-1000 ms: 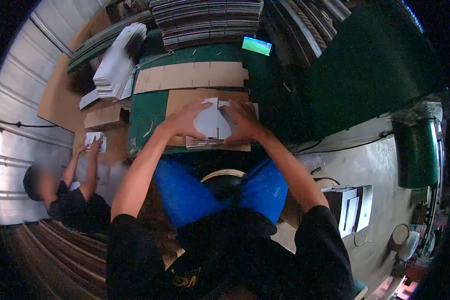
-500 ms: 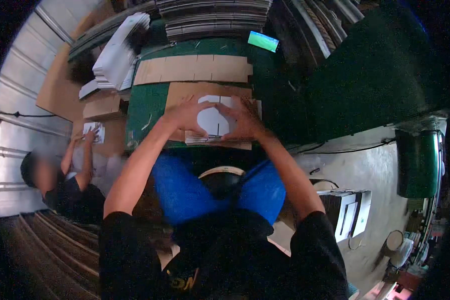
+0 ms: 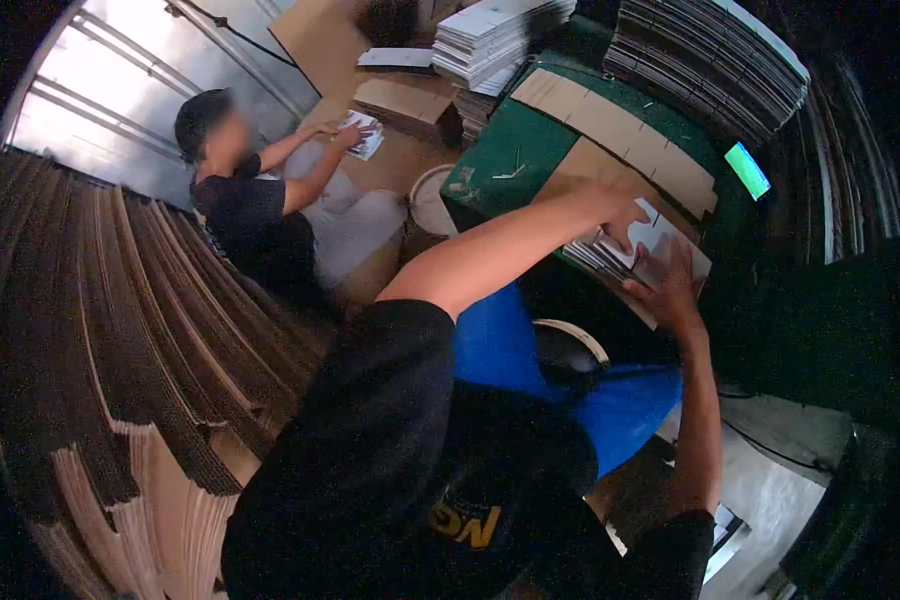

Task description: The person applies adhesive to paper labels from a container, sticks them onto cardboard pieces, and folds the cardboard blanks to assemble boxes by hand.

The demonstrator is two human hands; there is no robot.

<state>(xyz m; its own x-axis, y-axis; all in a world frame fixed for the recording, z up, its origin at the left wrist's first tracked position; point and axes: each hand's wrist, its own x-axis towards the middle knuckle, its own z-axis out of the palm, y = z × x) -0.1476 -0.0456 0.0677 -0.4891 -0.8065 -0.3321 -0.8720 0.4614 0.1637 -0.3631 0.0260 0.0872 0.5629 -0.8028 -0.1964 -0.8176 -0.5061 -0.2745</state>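
Observation:
A white cardboard piece [image 3: 652,232] lies on top of a small stack at the table's near edge. My left hand [image 3: 618,212] is at the stack's left side, thumb and fingers apart; its back is partly smeared by motion. My right hand [image 3: 674,282] rests on the right part of the white piece with fingers spread. Layered edges of the stack [image 3: 600,258] show below my left hand. Beneath is a brown cardboard sheet [image 3: 582,165], and behind it runs a long brown slotted strip [image 3: 610,128].
A lit phone [image 3: 747,172] lies on the green table [image 3: 500,155]. Stacked cardboard [image 3: 705,65] stands behind, and white sheets [image 3: 485,45] are piled at the back left. A co-worker [image 3: 255,190] handles white pieces [image 3: 365,140]. Large cardboard bundles [image 3: 130,320] fill the left.
My view has turned left, bringing the co-worker and cardboard bundles further into sight. Both hands stay at the white stack; the left hand has shifted over its left side.

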